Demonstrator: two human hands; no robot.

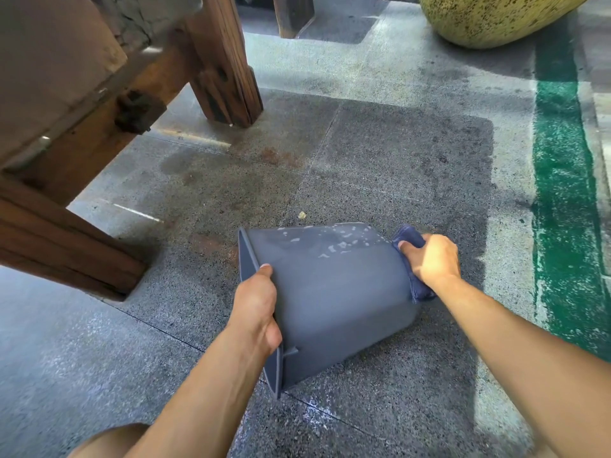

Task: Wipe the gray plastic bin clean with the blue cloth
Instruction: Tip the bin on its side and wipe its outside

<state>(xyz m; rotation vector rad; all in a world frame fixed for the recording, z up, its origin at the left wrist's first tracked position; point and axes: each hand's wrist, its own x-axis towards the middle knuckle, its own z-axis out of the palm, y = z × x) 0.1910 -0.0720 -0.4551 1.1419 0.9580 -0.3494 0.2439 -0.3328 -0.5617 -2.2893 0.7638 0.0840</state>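
Two hands hold the gray plastic bin (330, 292), tipped sideways on the stone floor (380, 153): left hand (256, 307) grips its rim, right hand (431, 259) presses the bunched blue cloth (410, 238) against its bottom.

The gray plastic bin (330, 292) is held tipped on its side over the speckled concrete floor (363, 160), its rim gripped by the left hand (256, 309); the blue cloth (413, 259) is pressed against its base by the right hand (431, 259), beside whitish residue spots (344, 241)
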